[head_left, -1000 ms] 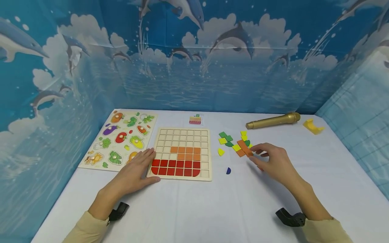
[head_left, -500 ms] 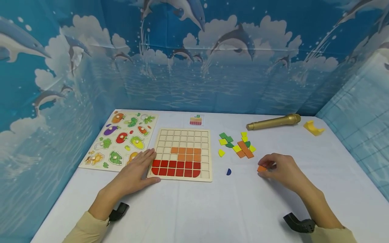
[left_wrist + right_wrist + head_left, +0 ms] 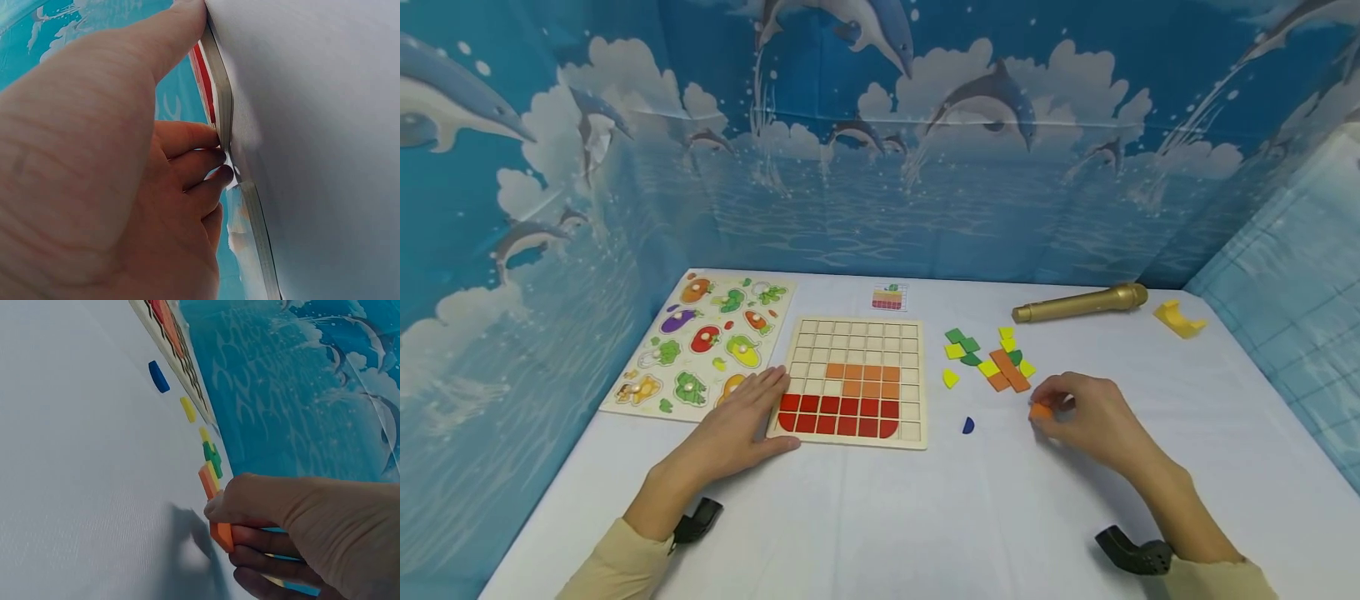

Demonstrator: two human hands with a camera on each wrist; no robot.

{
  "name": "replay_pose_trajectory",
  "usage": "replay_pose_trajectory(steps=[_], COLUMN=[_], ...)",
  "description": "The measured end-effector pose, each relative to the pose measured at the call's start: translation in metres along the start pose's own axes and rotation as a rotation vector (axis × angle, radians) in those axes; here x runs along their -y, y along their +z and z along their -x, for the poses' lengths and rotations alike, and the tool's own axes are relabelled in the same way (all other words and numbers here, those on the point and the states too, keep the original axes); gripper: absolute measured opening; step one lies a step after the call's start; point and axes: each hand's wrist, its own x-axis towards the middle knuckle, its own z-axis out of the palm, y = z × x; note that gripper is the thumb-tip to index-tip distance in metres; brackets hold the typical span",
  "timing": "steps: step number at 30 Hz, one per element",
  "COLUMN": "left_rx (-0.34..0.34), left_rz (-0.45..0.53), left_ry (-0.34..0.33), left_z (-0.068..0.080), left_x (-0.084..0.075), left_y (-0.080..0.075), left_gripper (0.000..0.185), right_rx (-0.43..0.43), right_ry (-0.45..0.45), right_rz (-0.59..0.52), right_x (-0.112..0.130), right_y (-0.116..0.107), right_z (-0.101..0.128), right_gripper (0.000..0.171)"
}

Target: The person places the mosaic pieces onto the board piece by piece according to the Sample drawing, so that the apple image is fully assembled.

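My right hand (image 3: pixel 1092 419) pinches a small orange tile (image 3: pixel 221 535) between thumb and fingers, just above the white table and right of the loose pieces. In the head view this orange tile (image 3: pixel 1041 412) is partly covered by the fingers. My left hand (image 3: pixel 735 431) rests along the left edge of a wooden grid board (image 3: pixel 911 383), fingers extended and thumb near its lower corner. Red tiles (image 3: pixel 838 416) fill much of the board's two bottom rows. Orange tiles (image 3: pixel 871 380) lie in part of the two rows above. The left wrist view shows the left hand's fingertips (image 3: pixel 215 156) touching the board's side.
Loose green and yellow pieces (image 3: pixel 954 352) lie right of the board, near a long orange piece (image 3: pixel 1010 370). A dark blue half-round piece (image 3: pixel 967 426) is closer. Behind are a picture card (image 3: pixel 889 297), gold microphone (image 3: pixel 1082 304) and yellow holder (image 3: pixel 1179 320). A vegetable puzzle (image 3: pixel 700 358) lies left.
My right hand has drawn back from the long orange piece toward me and picked up a small orange tile, which now tilts differently in the fingers. My left hand has stayed on the board.
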Motion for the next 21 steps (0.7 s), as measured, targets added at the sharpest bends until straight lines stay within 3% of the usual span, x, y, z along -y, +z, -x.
replay_pose_trajectory(steps=[10, 21], left_rx=[-0.001, -0.002], left_rz=[-0.008, -0.004], left_ry=[-0.009, -0.003], left_z=[0.0, 0.001], left_x=[-0.001, -0.001], left_y=[-0.001, -0.001], left_gripper=[0.097, 0.096], right_rx=[0.003, 0.015], right_ry=[-0.114, -0.24], right_rz=[-0.052, -0.103], right_x=[0.033, 0.086], right_y=[0.013, 0.034], right_z=[-0.019, -0.057], right_gripper=[0.027, 0.025])
